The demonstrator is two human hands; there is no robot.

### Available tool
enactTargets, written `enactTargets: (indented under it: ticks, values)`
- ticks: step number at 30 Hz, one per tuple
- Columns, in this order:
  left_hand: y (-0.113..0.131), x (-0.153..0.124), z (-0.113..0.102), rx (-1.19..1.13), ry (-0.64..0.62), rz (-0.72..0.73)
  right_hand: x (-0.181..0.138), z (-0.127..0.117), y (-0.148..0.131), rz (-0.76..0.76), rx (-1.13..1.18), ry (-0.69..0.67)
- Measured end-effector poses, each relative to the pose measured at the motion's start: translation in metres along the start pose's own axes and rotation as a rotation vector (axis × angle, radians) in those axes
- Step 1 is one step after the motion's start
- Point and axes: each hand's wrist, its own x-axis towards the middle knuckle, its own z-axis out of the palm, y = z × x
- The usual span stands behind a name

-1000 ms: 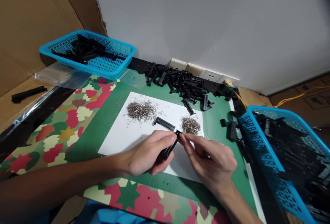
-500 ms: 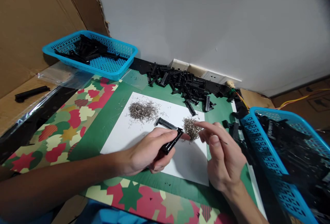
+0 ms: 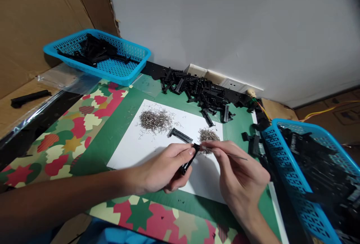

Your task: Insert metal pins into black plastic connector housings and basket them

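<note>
Right now the left hand [image 3: 163,167] pinches a black plastic connector [image 3: 189,160] in its grip, long axis slanting up and rightward from that grip to the right hand [image 3: 242,180], whose thumb and forefinger press together on a thin metal pin [image 3: 233,154] at the connector's far tip.

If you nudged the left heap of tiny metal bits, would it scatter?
Probably scatter: the metal heap is loose tiny pieces, with strays lying around it on the white paper. Each looks very light; some may tangle.
</note>
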Motion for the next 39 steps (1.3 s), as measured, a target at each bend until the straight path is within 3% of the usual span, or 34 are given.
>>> enactTargets:
  ticks: [6,18,30,32,35,39]
  values:
    - [0.000,0.001,-0.001,0.074,0.014,0.018,-0.005,0.003,0.001,0.076,0.008,0.020]
    - [0.000,-0.002,0.003,0.302,0.076,0.136,0.000,0.005,-0.009,-0.060,-0.135,-0.013]
    - [-0.003,0.000,0.004,0.182,0.021,0.171,0.000,0.007,-0.008,-0.064,-0.103,0.009]
    - [-0.001,-0.002,0.006,0.163,-0.020,0.154,0.000,0.007,-0.009,-0.048,-0.046,0.071]
    - [0.004,-0.004,0.008,0.172,-0.054,0.139,-0.002,0.006,-0.007,-0.144,0.017,0.268]
    - [0.017,-0.005,-0.001,0.194,0.025,0.125,-0.003,0.002,0.001,-0.160,0.066,0.402]
